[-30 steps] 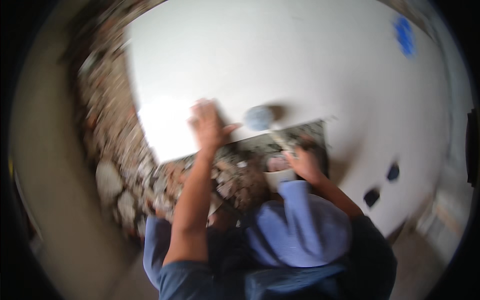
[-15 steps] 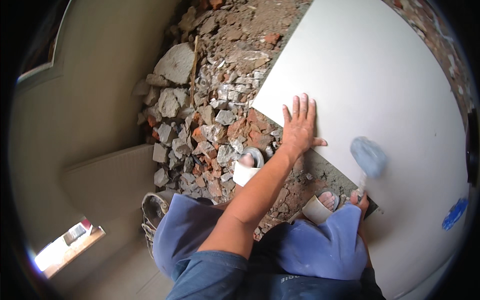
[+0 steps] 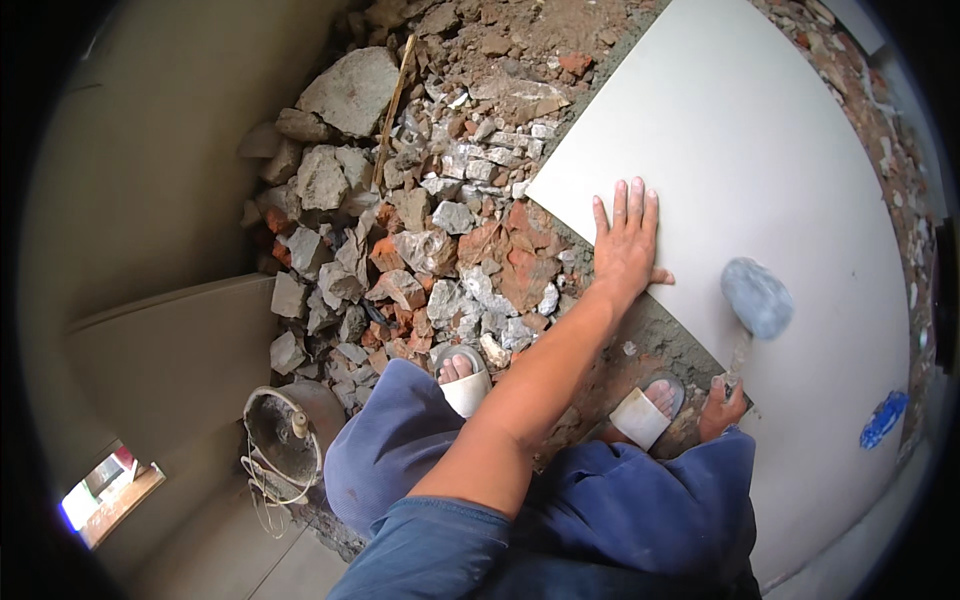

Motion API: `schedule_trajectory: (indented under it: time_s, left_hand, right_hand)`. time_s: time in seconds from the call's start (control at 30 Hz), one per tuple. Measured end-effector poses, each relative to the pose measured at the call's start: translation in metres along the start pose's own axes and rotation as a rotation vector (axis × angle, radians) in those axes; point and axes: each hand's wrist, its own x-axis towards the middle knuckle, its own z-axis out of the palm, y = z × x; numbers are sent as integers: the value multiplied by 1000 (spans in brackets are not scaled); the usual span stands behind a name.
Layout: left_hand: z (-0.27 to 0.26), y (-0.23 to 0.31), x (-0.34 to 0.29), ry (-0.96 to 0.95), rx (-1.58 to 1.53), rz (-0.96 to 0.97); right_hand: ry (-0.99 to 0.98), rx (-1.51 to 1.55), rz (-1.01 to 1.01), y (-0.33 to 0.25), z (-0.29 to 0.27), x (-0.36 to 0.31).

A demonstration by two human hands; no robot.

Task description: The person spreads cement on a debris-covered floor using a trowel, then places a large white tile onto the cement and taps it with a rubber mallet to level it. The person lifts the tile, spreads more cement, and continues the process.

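One bucket (image 3: pixel 323 408) stands well to the left of our left hand (image 3: pixel 628 245); broken rubble (image 3: pixel 405 250) spreads nearer, on that hand's left. We lay this hand spread on the white tile (image 3: pixel 735 140), which runs on beyond its fingertips and to its right. To its lower right, our right hand (image 3: pixel 722 408) grips the handle of a mallet (image 3: pixel 757 298), the grey-blue head just beyond that hand. Right of both is a blue mark (image 3: pixel 883 420).
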Motion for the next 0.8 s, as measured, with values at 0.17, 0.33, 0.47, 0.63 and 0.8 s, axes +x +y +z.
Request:
schedule_trajectory:
  time_s: [0.17,0.33,0.47,0.63,0.8]
  left_hand:
    - [-2,-4,-1,5,0,22]
    - [-1,-7,0,-30,-21,30]
    - [-1,-7,-1,-5,-31,15]
    - [-4,-7,2,-38,-34,7]
    - [-5,-6,0,-26,-33,5]
  right_hand:
    - [-37,-42,12,-5,0,-11]
    - [9,-113,254,17,15,-15]
    - [155,-64,225,19,21,-14]
    - [-39,-352,-170,-11,24,0]
    - [59,-4,186,-18,25,3]
